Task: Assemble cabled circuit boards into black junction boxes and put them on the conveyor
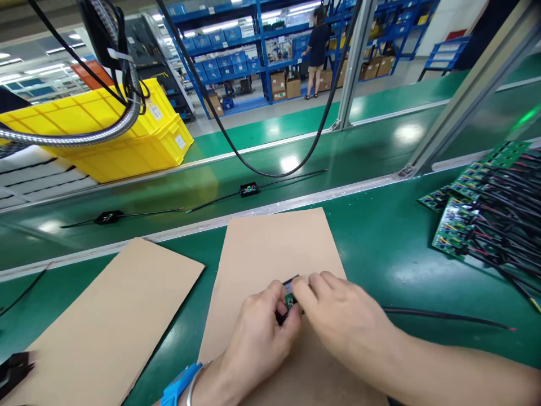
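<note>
Above the cardboard sheet (274, 242), my left hand (262, 327) pinches a small black case between thumb and fingers. A green circuit board (289, 301) shows in the case. My right hand (344, 318) is closed over the board's right side, thumb and fingertips pressed against it. Fingers cover most of the case and board. A black cable (443, 317) with a reddish tip emerges from behind my right forearm; where its other end joins is hidden.
Beyond the metal rail lie a black case with board and leads (249, 189) and a second dark one (109, 217). Wired circuit boards (460, 225) are piled at right. Another cardboard sheet (114, 316) lies left. Yellow bins (127, 135) stand behind; a black cable loop (270, 173) hangs ahead.
</note>
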`<state>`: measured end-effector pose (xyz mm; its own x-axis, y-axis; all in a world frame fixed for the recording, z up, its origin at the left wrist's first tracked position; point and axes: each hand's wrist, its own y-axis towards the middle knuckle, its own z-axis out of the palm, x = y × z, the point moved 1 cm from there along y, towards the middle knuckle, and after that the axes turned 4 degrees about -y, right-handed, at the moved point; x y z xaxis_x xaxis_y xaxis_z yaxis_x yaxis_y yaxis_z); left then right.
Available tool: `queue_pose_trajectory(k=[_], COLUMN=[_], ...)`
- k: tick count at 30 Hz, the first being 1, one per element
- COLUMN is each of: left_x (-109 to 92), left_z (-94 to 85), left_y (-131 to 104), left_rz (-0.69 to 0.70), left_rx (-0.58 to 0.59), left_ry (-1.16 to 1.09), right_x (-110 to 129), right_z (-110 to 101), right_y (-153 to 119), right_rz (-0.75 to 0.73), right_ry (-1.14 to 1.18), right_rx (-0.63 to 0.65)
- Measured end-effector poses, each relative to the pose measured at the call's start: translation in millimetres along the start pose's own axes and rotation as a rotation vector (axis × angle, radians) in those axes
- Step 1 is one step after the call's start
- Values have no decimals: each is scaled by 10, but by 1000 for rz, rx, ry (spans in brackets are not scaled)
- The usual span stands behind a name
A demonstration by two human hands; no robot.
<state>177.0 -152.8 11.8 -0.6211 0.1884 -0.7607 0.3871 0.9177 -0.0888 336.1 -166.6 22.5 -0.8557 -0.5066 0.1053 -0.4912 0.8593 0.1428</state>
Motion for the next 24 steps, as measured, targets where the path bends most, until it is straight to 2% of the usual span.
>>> queue_pose_trajectory(k=[3,5,7,11,15,18,24], left_x=[35,86,140,224,340,411,463], left_z=[-31,-87,-153,-203,-99,-66,-115], left_y=[16,-2,-42,-106,-63,-12,-2], left_rz=[-19,-75,-125,-20,-5,-15,23], left_rx=[17,44,86,63,95,125,146], left_ry=[-83,-166,-193,60,259,271,188], right_x=[191,150,-1,-335,-432,-419,-418], right_z=[-8,-63,-123,-113,24,86,133], right_y=[103,177,270,465,546,550,600], right_rz=[-104,-191,-280,-419,-444,-477,-588], right_ry=[-173,-129,-54,22,53,70,46], right_rx=[-8,20,73,208,306,299,306])
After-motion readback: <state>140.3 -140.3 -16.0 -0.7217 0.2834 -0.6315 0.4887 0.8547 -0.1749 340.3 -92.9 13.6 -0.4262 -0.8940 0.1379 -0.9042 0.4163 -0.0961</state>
